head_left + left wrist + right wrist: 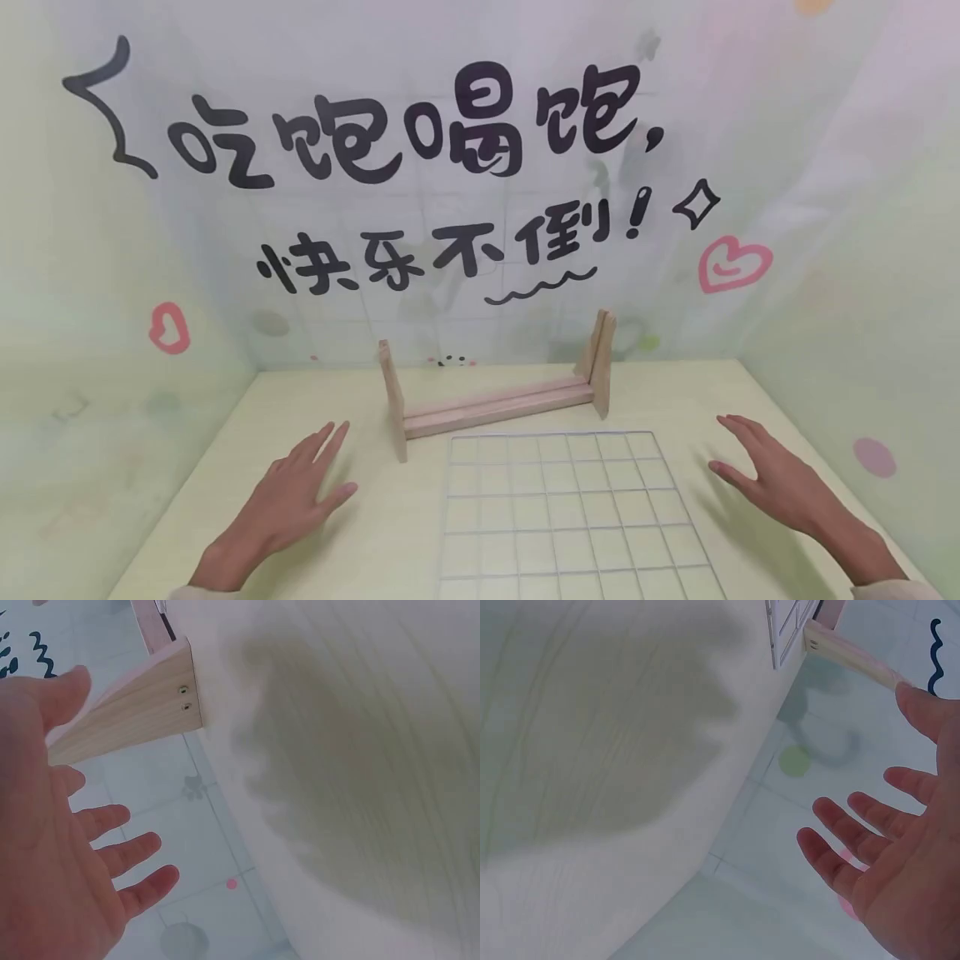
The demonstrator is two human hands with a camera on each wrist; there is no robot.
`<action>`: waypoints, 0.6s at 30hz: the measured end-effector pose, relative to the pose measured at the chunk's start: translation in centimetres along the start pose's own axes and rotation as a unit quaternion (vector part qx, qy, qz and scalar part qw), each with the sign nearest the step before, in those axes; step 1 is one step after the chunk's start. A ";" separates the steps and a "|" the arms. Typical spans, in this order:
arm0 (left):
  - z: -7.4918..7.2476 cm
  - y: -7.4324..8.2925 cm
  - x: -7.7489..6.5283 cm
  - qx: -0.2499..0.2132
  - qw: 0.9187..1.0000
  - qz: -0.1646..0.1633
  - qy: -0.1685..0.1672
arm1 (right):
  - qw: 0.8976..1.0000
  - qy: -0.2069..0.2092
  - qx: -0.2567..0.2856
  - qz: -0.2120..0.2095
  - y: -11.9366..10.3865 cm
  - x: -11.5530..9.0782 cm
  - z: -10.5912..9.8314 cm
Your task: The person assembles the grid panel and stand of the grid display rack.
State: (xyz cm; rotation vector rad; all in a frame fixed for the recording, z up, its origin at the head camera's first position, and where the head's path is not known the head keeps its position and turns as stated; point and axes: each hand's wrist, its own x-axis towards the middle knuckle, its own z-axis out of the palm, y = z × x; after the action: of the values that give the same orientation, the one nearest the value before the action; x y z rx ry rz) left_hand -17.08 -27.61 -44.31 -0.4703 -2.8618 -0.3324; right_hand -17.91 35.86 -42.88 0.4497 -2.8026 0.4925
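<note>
Backdrop (420,204): pale and printed, it carries two lines of bold black Chinese lettering, which I read on the head view as 吃饱喝饱, above 快乐不倒! A star outline (698,204) follows the second line, and a wavy line (540,287) runs beneath its right part. Pink hearts are printed at lower left and lower right.

Work surface: a pale table (375,533). Toward its far side I locate the wooden rack (495,411), two upright end boards joined by a low crossbar. The rack stands at a slant, its right end farther back. On the left wrist view, two screws (184,690) show on the nearer end board. The wire grid (553,529) lies on the table in front of the rack, its near edge cut off by the frame.

Left hand (277,500): open, fingers spread, held left of the grid and apart from it.

Right hand (787,483): open, thumb apart from extended fingers, held right of the grid. I observe both palms holding nothing.
</note>
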 end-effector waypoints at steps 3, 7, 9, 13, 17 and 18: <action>0.4 0.4 -0.1 -0.003 1.000 0.001 -0.008 | 1.000 -0.005 0.014 0.009 -0.1 -0.3 0.0; 0.8 0.8 -0.1 -0.014 1.000 -0.001 -0.020 | 0.999 -0.014 0.030 0.019 -0.3 -0.6 0.1; 0.8 1.1 -0.1 -0.017 1.000 -0.001 -0.020 | 0.999 -0.021 0.036 0.024 -0.5 -0.7 0.1; 0.6 1.4 -0.1 -0.019 1.000 0.004 -0.013 | 0.998 -0.034 0.050 0.028 -1.1 -0.4 0.3; 0.3 1.7 0.1 -0.026 0.999 0.002 -0.019 | 0.996 -0.047 0.068 0.031 -1.4 -0.3 0.6; 0.3 1.8 0.1 -0.028 0.999 0.000 -0.022 | 0.996 -0.051 0.071 0.032 -1.4 -0.3 0.6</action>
State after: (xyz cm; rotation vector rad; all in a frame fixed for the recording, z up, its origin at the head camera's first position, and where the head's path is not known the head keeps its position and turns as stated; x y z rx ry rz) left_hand -16.67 -25.82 -44.25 -0.4943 -2.9008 -0.4093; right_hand -17.27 34.43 -43.15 0.4261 -2.8988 0.7057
